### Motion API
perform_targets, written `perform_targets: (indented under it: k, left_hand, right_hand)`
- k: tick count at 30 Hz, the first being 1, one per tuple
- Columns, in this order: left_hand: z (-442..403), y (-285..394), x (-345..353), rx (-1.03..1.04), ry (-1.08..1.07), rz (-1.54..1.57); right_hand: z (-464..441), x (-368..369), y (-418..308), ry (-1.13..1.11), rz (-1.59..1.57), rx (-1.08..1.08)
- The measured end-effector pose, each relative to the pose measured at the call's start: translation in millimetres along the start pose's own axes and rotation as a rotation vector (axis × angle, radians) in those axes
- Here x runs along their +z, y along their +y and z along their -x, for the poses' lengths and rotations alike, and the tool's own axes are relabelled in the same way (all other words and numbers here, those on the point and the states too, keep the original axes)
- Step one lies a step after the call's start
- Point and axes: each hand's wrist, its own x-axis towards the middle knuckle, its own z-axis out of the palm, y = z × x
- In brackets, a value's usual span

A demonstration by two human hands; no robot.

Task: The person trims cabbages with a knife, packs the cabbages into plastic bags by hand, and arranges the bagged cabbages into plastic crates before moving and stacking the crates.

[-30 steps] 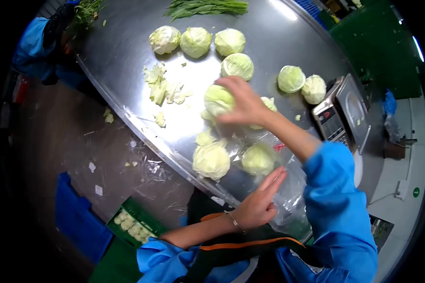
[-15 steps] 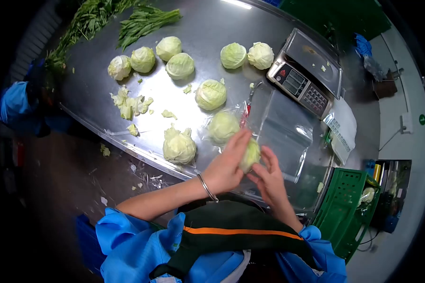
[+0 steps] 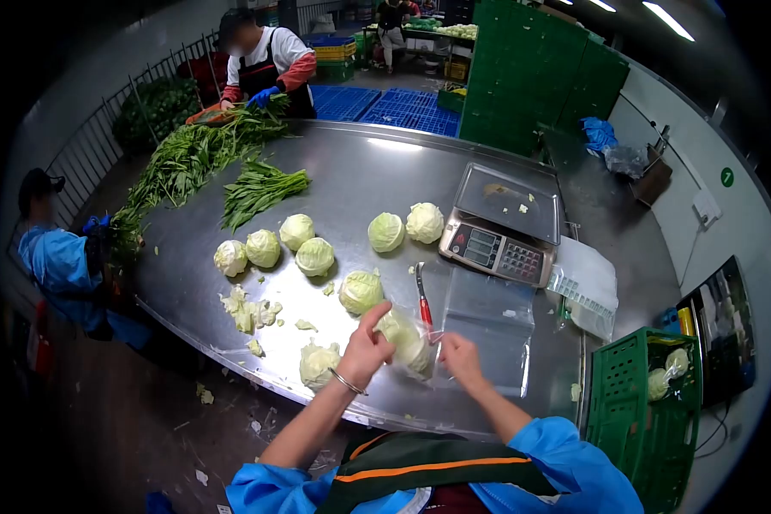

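Note:
A cabbage in a clear plastic bag lies on the metal table between my hands. My left hand touches the bag's left side, its index finger stretched out and its other fingers curled. On the right, my right hand is closed in a pinch on the bag's edge. Just behind the bag is a bare cabbage, and another cabbage lies left of my left hand. A knife with a red handle rests behind the bag. Flat clear plastic bags lie to the right.
Several cabbages and leaf scraps are on the left. A scale stands at the back right. Leafy greens cover the far left, near two people. A green crate stands at the right edge.
The view has tilted up, showing people and the room beyond. The small cabbage between my hands is no longer seen there; my hands are now at the bagged cabbage, farther apart.

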Motion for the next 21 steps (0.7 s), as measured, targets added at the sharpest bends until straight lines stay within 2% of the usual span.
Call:
perform_targets:
  k: [2,3,4,6,7,8,9,11,14,15,19,21]
  left_hand:
    - [-1,44,4,-0.013,-0.056,0.058]
    - [-4,60,6,-0.022,-0.098,0.075]
    - [-3,77,12,-0.021,-0.160,0.094]
    - [-13,96,29,-0.024,-0.249,-0.010]
    - [-20,99,40,-0.036,-0.296,-0.060]
    - [-38,90,53,-0.037,-0.308,-0.079]
    - [-61,80,60,-0.152,-0.393,-0.034]
    - [-60,66,96,-0.106,-0.436,-0.222]
    - [-54,41,113,-0.134,-0.548,-0.099]
    - [-61,14,113,-0.081,-0.518,-0.184]
    - [-65,-68,115,-0.198,-0.421,-0.420]
    - [-59,-76,111,-0.285,-0.431,-0.579]
  right_hand:
    - [5,-49,-74,0.018,-0.123,0.085]
    - [12,-71,-98,0.044,-0.105,-0.030]
    - [20,-90,-114,0.073,-0.087,-0.146]
    - [32,-120,-131,0.166,-0.228,-0.162]
    - [24,-134,-131,0.188,-0.202,-0.102]
    - [18,-149,-129,0.211,-0.174,-0.037]
    - [20,-165,-121,0.237,-0.149,-0.041]
    - [17,-193,-111,0.294,-0.102,-0.066]
    - [58,-196,-88,0.492,-0.042,-0.152]
    - [71,-194,-72,0.562,-0.004,-0.162]
    - [95,-174,-13,0.716,0.199,-0.264]
    - [106,-158,-10,0.647,0.139,-0.079]
